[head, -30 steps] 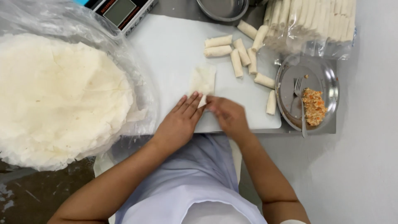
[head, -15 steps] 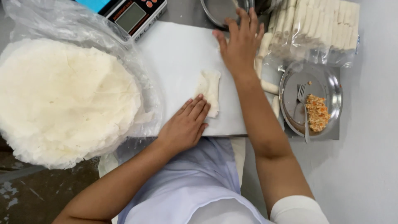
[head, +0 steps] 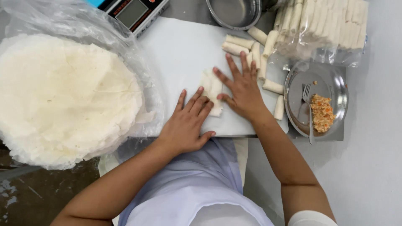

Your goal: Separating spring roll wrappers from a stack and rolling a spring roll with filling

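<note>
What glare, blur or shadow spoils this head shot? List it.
Head view: soft, even overhead light; mild glare on the steel plate and plastic bag; faint shadows under the left hand and right hand; the wrapper looks pale and slightly soft, its folds hard to read.

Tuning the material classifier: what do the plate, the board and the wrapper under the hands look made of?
Plate: bare metal, likely stainless steel, with mirror-like glints. Board: smooth matte white, probably plastic. Wrapper: thin pale dough sheet, soft folds, pressed flat by left hand and right hand.

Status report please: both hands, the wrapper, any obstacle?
Left hand and right hand open, flat on half-rolled wrapper. Finished rolls lie just beyond right hand.
</note>
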